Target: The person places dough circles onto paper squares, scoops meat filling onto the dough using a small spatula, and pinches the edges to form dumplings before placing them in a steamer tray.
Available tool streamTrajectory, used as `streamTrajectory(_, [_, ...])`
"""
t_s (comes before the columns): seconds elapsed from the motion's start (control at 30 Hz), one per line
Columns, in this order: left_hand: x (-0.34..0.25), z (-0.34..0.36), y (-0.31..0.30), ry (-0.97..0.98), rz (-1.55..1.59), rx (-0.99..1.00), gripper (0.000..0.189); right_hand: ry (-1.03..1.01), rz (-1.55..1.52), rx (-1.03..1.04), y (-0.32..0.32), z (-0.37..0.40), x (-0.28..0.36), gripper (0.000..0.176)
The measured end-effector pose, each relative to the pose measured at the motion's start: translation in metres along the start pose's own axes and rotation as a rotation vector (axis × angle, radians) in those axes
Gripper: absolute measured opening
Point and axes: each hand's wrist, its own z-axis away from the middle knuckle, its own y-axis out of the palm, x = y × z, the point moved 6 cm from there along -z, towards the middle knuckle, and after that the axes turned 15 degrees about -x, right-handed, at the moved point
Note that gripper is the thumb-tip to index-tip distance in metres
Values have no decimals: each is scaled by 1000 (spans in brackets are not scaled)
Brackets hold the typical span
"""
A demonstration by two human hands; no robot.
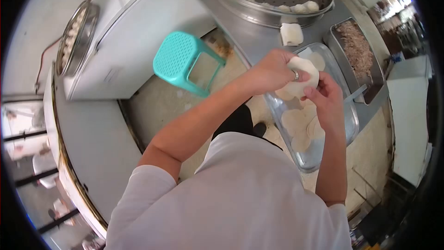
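A round, pale dough wrapper (306,67) is held up between my two hands. My left hand (276,71), with a ring on one finger, grips its left side. On the lower right edge, the thumb and fingers of my right hand (327,98) pinch it. Below my hands, a metal tray (354,122) bears several flat dough wrappers (296,122), partly overlapping. To the right stands a metal pan (380,81) of minced filling (355,48), with a flat-handled utensil (355,93) at its near edge.
A round perforated steamer tray (277,16) with several white buns (312,6) along its rim stands at the back of the metal table. A folded white cloth (291,34) lies before it. A turquoise stool (178,58) is on the floor, and another steamer tray (78,41) sits far left.
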Motion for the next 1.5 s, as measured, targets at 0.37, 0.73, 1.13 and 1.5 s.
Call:
streamTrajectory(0.37, [9,96,-45,23,-134,-280,34,-169,-9,223,49,51,17,12])
streamTrajectory(0.73, [66,89,42,-206,-103,-139,41,115,-109,134,-49,67,-50,16])
streamTrajectory(1.13, [83,29,96,-339,-157,196,37,229,-69,-202,-100,68,-75,18])
streamTrajectory(1.5, [90,-72,41,-485,110,371,37,11,866,-799,-174,-10,-19,30])
